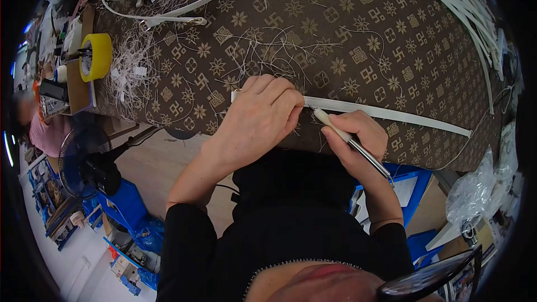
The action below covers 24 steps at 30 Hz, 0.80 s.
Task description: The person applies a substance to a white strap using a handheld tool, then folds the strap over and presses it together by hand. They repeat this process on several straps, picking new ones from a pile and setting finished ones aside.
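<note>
A narrow white belt [386, 113] lies along the near edge of the table, its right end tapering off to the right. My left hand [260, 113] is closed over the belt's left part, with the fingers bent and pressed down on it; a bit of metal shows past the knuckles. In my right hand [361, 137] is a pen-shaped tool [341, 133] with a cream front and a shiny metal rear. Its tip meets the belt's lower edge, close beside my left fingertips. The exact contact point is too small to make out.
Loose thread ends [268, 50] are strewn over the brown patterned tablecloth [335, 17], with a thick heap at left. White belts [442, 0] are piled at the far right, and buckled belts [184, 11] lie far left. Yellow tape [98, 57] stands near a black fan [86, 162].
</note>
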Tool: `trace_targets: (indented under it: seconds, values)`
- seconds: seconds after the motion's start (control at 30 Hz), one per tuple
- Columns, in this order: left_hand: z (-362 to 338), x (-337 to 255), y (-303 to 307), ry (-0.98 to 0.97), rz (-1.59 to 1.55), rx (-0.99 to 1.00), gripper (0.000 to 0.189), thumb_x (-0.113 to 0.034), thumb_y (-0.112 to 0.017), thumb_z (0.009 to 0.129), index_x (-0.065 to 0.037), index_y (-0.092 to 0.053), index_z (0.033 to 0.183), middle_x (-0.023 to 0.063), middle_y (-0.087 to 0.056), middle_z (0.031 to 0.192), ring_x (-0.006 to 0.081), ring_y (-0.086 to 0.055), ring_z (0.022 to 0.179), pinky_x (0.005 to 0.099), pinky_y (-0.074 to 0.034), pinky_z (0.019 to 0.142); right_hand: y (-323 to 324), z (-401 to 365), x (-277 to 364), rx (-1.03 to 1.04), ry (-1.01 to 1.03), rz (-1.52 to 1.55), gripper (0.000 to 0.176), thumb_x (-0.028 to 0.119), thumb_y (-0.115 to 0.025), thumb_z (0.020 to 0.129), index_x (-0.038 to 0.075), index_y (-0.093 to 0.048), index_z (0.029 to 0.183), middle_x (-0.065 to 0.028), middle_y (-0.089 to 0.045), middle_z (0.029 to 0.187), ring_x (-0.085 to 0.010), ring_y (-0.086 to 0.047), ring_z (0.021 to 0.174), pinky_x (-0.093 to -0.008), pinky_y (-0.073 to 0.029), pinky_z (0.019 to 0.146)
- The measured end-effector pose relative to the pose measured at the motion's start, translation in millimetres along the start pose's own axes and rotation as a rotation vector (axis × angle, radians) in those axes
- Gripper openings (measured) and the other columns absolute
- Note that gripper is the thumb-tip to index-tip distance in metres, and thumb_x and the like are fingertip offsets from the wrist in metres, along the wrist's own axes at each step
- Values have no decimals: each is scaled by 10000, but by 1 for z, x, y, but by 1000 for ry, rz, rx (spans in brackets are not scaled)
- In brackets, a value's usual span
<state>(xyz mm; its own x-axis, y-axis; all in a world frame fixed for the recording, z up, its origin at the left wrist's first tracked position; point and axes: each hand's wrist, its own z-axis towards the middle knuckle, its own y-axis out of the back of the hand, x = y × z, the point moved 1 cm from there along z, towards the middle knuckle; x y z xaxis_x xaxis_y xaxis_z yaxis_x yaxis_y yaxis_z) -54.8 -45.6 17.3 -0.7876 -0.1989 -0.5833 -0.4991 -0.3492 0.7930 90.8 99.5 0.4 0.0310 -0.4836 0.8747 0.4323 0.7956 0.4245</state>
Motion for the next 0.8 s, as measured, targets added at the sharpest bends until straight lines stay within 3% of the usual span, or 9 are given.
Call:
trace_targets:
  seconds: [0.8]
  values:
    - [-1, 1, -3, 5, 4, -15, 270, 24, -720, 718, -60, -568, 924, 73, -582, 914, 264, -576, 827, 367, -454, 751, 0, 1, 1, 14, -1, 7, 238, -4, -781, 723, 33, -672, 932, -85, -694, 805, -209, -661, 679, -289, -505, 594]
